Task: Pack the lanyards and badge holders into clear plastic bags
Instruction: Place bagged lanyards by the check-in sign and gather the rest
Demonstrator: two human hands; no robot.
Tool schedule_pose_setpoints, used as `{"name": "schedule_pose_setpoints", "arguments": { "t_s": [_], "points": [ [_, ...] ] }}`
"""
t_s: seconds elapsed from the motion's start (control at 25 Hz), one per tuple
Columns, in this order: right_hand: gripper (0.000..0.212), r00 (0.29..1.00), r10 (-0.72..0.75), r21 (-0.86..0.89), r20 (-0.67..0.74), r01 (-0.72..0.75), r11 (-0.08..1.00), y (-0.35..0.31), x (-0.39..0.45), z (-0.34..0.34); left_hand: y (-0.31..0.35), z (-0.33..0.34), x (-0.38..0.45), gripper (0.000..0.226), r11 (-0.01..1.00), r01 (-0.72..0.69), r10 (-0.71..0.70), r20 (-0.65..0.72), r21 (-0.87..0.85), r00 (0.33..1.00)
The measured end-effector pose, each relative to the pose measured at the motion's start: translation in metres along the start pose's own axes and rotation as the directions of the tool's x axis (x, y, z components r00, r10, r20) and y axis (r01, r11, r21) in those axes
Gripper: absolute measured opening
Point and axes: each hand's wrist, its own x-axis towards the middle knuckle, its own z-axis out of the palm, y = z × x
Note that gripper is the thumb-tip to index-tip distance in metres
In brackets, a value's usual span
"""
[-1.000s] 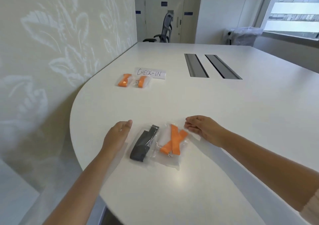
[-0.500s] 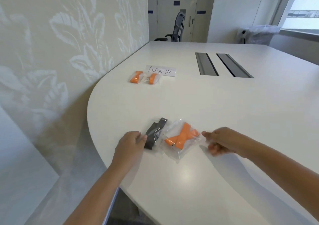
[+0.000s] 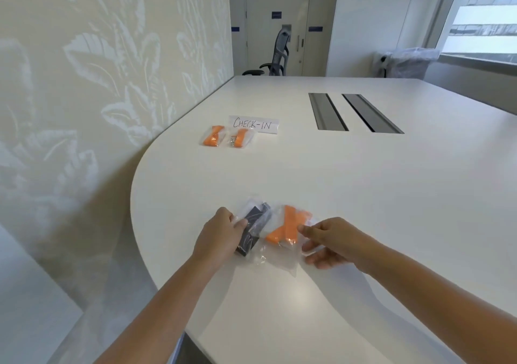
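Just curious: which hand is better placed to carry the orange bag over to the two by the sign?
Probably the right hand: it already pinches the orange bag, while the left hand grips the dark bag.

White table point(image 3: 363, 196), rounded near edge. Landmark: handwritten "CHECK-IN" card point(image 3: 254, 124), lying flat. Touching the card's near-left corner, two small clear bags of orange lanyard point(image 3: 214, 135) point(image 3: 241, 137), side by side. Right of the card, two dark recessed cable slots point(image 3: 328, 111) point(image 3: 372, 113). Well nearer than the card: dark-lanyard bag point(image 3: 256, 225) and orange-lanyard bag point(image 3: 288, 228), overlapping.
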Motion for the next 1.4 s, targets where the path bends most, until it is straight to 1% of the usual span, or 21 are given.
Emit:
{"name": "schedule_pose_setpoints", "arguments": {
  "t_s": [0.04,0.08,0.16,0.2,0.24,0.32,0.36,0.4,0.44,0.52,0.6,0.68,0.72,0.88,1.0,1.16,1.32,1.4],
  "points": [
    [0.029,0.999,-0.034,0.067,-0.012,0.035,0.997,0.002,0.003,0.002,0.001,0.004,-0.001,0.026,0.989,0.016,-0.019,-0.018,-0.144,1.0],
    [0.025,0.998,-0.054,0.157,-0.011,0.055,0.986,0.003,0.006,0.005,0.001,0.009,-0.002,0.022,0.97,0.021,-0.03,-0.034,-0.244,0.999],
    [0.022,0.998,-0.062,0.361,-0.001,0.058,0.931,0.004,0.015,0.011,0.002,0.016,0.002,0.02,0.953,0.021,-0.041,-0.06,-0.303,0.997],
    [0.025,0.998,-0.059,0.429,-0.032,0.067,0.901,0.005,0.021,0.013,0.004,0.018,0.007,0.018,0.939,0.034,-0.054,-0.048,-0.343,0.997],
    [0.028,0.995,-0.049,0.472,-0.092,0.087,0.877,0.005,0.028,0.014,0.007,0.019,0.012,0.015,0.901,0.063,-0.08,-0.021,-0.428,0.997],
    [0.031,0.97,-0.039,0.516,-0.241,0.162,0.841,0.002,0.048,0.013,0.014,0.021,0.034,0.012,0.75,0.111,-0.116,0.035,-0.652,0.993],
    [0.031,0.95,-0.045,0.527,-0.31,0.21,0.823,0.0,0.056,0.01,0.018,0.02,0.046,0.013,0.683,0.106,-0.128,0.024,-0.723,0.991],
    [0.032,0.927,-0.056,0.537,-0.371,0.264,0.801,-0.005,0.068,0.004,0.022,0.02,0.064,0.015,0.655,0.081,-0.137,-0.013,-0.751,0.99],
    [0.034,0.905,-0.065,0.547,-0.421,0.31,0.778,-0.009,0.082,-0.003,0.026,0.02,0.082,0.016,0.646,0.054,-0.139,-0.048,-0.761,0.989],
    [0.036,0.879,-0.08,0.532,-0.469,0.354,0.769,-0.018,0.109,-0.018,0.035,0.025,0.116,0.017,0.651,0.032,-0.136,-0.075,-0.758,0.988],
    [0.038,0.867,-0.098,0.441,-0.489,0.342,0.83,-0.025,0.138,-0.024,0.042,0.034,0.146,0.021,0.68,0.035,-0.123,-0.067,-0.733,0.99],
    [0.041,0.834,-0.151,0.271,-0.531,0.335,0.902,-0.03,0.166,-0.024,0.045,0.043,0.173,0.024,0.718,0.018,-0.075,-0.052,-0.695,0.996],
    [0.043,0.818,-0.174,0.213,-0.549,0.339,0.916,-0.034,0.18,-0.025,0.047,0.048,0.189,0.024,0.736,-0.001,-0.048,-0.054,-0.677,0.997],
    [0.044,0.785,-0.208,0.167,-0.583,0.367,0.915,-0.055,0.233,-0.038,0.056,0.061,0.246,0.023,0.808,-0.022,-0.066,-0.127,-0.589,0.99],
    [0.041,0.789,-0.216,0.162,-0.575,0.368,0.916,-0.073,0.272,-0.051,0.064,0.071,0.278,0.021,0.855,-0.053,-0.065,-0.209,-0.515,0.976],
    [0.033,0.813,-0.195,0.203,-0.549,0.356,0.912,-0.086,0.313,-0.063,0.069,0.079,0.314,0.028,0.907,-0.045,-0.074,-0.264,-0.418,0.962],
    [0.031,0.828,-0.215,0.171,-0.518,0.347,0.922,-0.091,0.332,-0.069,0.073,0.083,0.328,0.026,0.92,-0.047,-0.123,-0.401,-0.389,0.908],
    [0.03,0.828,-0.242,0.112,-0.506,0.342,0.933,-0.094,0.333,-0.068,0.076,0.083,0.33,0.026,0.932,-0.029,-0.141,-0.434,-0.362,0.89]
  ]
}}
